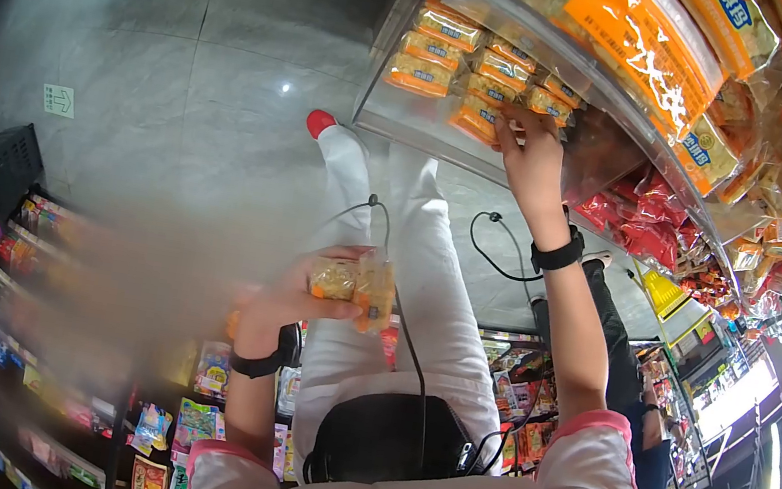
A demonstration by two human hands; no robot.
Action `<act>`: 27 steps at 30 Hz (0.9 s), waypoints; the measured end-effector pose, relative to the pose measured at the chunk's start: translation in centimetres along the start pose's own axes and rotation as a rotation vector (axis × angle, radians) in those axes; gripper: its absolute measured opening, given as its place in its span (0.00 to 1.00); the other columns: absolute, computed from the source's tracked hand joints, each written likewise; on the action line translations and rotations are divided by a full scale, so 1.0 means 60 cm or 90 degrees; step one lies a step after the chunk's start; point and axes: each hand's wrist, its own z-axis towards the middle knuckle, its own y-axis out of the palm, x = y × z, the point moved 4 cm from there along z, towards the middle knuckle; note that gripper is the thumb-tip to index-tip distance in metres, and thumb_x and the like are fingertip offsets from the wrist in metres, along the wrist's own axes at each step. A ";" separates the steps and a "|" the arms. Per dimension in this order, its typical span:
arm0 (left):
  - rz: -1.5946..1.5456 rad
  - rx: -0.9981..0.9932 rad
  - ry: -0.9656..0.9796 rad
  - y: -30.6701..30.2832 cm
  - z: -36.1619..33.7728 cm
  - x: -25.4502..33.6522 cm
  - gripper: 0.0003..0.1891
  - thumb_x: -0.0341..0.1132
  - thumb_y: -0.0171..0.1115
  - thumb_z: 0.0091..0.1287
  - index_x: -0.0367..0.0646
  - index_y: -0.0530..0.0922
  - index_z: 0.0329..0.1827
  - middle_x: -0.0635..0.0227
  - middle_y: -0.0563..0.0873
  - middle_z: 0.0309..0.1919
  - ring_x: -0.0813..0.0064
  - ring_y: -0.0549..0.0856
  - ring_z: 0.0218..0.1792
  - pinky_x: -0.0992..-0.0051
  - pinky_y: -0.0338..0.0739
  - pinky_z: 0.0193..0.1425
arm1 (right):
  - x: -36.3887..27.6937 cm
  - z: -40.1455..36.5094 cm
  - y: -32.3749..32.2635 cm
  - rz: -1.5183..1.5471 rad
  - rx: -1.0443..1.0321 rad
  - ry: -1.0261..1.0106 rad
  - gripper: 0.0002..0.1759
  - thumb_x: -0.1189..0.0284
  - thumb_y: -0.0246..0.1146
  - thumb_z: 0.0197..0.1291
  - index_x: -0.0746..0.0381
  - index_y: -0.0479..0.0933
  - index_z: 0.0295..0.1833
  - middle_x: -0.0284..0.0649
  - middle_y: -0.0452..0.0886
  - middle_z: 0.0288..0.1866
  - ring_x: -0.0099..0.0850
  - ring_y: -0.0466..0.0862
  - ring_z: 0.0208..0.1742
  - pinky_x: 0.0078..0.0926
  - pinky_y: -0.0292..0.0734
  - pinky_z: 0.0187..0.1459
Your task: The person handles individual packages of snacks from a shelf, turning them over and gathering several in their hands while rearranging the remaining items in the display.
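Observation:
My left hand is closed around a couple of small clear-wrapped snack packs with yellowish contents and orange print, held above my lap. My right hand reaches into a clear plastic bin. Its fingers are bent onto an orange-and-clear snack pack at the near end of a row; the fingertips are partly hidden. Rows of similar packs lie beside it in the bin. Both wrists carry black bands.
An upper clear tray holds larger orange snack bags. Red-wrapped packets lie right of my right hand. Shelves of colourful packets stand around me, with a black basket at left. Cables hang before my legs. Another person's dark-clothed leg is at right.

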 end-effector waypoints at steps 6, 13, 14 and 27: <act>-0.006 -0.010 0.018 0.007 0.007 0.001 0.32 0.24 0.74 0.54 0.33 0.72 0.63 0.67 0.78 0.59 0.80 0.77 0.56 0.77 0.72 0.60 | 0.005 0.014 0.005 -0.131 -0.003 -0.044 0.14 0.70 0.64 0.63 0.68 0.79 0.49 0.51 0.82 0.41 0.41 0.85 0.41 0.29 0.85 0.35; -0.012 0.015 -0.002 0.004 0.010 -0.004 0.37 0.21 0.76 0.48 0.31 0.70 0.64 0.64 0.81 0.56 0.76 0.79 0.55 0.74 0.74 0.60 | -0.033 -0.011 -0.002 -0.034 0.036 -0.007 0.14 0.71 0.62 0.62 0.65 0.77 0.52 0.52 0.81 0.43 0.46 0.83 0.45 0.37 0.81 0.40; -0.019 0.017 -0.005 0.002 0.010 -0.006 0.37 0.21 0.76 0.48 0.31 0.70 0.64 0.64 0.81 0.56 0.76 0.79 0.55 0.74 0.74 0.60 | -0.040 -0.014 -0.006 -0.025 0.053 -0.001 0.14 0.73 0.61 0.61 0.66 0.77 0.51 0.54 0.80 0.44 0.49 0.82 0.45 0.40 0.80 0.40; 0.065 0.040 -0.050 -0.005 -0.005 0.003 0.34 0.23 0.75 0.50 0.31 0.72 0.62 0.66 0.82 0.52 0.79 0.80 0.52 0.76 0.74 0.57 | 0.075 0.014 -0.074 -0.185 -0.041 -0.056 0.21 0.76 0.67 0.52 0.65 0.75 0.54 0.54 0.81 0.44 0.52 0.82 0.47 0.43 0.78 0.47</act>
